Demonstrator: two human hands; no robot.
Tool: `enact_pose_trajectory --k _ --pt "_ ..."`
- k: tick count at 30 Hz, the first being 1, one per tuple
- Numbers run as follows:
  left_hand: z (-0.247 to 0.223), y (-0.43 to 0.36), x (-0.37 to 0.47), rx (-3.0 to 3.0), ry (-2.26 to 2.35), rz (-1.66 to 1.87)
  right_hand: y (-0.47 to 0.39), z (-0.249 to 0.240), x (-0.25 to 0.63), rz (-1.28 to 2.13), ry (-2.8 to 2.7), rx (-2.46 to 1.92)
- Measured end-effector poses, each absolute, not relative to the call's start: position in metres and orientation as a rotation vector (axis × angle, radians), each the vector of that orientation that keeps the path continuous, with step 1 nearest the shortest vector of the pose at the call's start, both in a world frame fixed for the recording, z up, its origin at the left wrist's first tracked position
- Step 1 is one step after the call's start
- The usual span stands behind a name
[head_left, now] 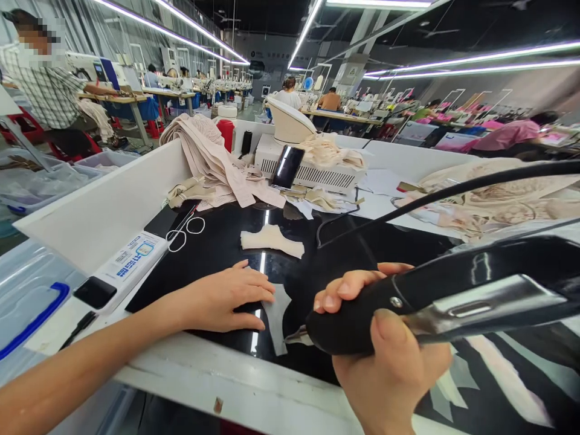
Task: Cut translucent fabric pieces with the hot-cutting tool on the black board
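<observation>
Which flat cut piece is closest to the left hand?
The pale grey piece: the fingers of the left hand overlap its edge. The cream piece lies farther forward, and the other pieces lie past the right hand.

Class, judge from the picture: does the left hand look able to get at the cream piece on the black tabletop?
Probably yes: the left hand lies open at the grey piece, and nothing appears to stand between it and the cream piece beyond.
</observation>
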State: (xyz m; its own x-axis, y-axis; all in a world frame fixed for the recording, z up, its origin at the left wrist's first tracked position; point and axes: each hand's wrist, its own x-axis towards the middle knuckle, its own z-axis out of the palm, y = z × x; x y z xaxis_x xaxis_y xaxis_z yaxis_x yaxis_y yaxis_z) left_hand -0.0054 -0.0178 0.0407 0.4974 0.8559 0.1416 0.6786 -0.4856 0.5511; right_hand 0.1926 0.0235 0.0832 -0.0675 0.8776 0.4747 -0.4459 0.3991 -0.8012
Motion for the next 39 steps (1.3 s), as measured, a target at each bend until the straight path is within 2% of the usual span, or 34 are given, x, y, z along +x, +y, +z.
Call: enact_pose_trajectory --k 9,16,23,39 --pt "0.041 -0.021 0.001 2.354 1.183 0.677 0.053 0.09 0.211 0.987 -1.119 -0.581" --pt "0.038 -0.02 0.011 2.291 1.128 0.809 0.053 0.094 0.206 0.982 -1.086 -0.573" --pt "0.033 -0.017 0.009 2.269 1.097 0.682 0.036 0.09 0.186 1.097 -1.143 -0.465" --pt "0.034 -0.02 0.009 2.258 1.159 0.592 0.031 0.082 0.189 1.116 -1.193 -0.44"
